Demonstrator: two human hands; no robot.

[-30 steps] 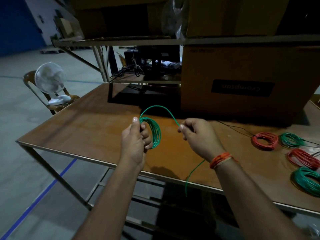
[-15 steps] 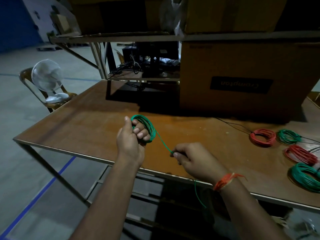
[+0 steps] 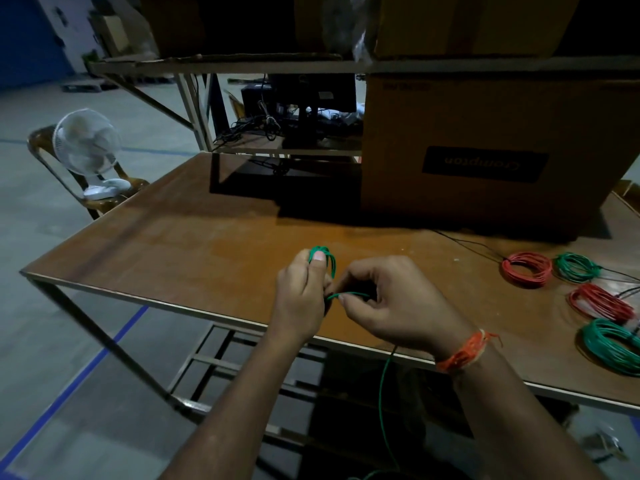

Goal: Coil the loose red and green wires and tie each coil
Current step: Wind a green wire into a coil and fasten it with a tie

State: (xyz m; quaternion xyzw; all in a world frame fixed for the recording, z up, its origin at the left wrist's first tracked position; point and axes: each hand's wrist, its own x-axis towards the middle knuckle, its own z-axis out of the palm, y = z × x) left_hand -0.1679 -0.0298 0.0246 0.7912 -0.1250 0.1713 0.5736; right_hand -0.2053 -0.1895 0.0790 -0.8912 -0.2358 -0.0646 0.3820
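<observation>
My left hand [image 3: 302, 294] grips a small green wire coil [image 3: 325, 259] above the table's front edge, thumb pressed on the loops. Most of the coil is hidden inside the fist. Close beside it, my right hand [image 3: 394, 301] pinches the green wire strand [image 3: 348, 294] that leads off the coil. The loose green tail [image 3: 382, 393] hangs below the table edge toward the floor. On the right of the table lie two red coils [image 3: 527, 269] [image 3: 601, 303] and two green coils [image 3: 576, 267] [image 3: 611, 346].
The brown table [image 3: 194, 244] has a big cardboard box [image 3: 485, 161] standing at its back right. Thin black wires [image 3: 467, 242] run from the box toward the coils. A white fan [image 3: 86, 147] sits on a chair at the left. Shelving rises behind.
My right hand has moved up and left, from below the coil to right beside my left hand, drawing the strand in. The loop seen a second ago has closed onto the coil.
</observation>
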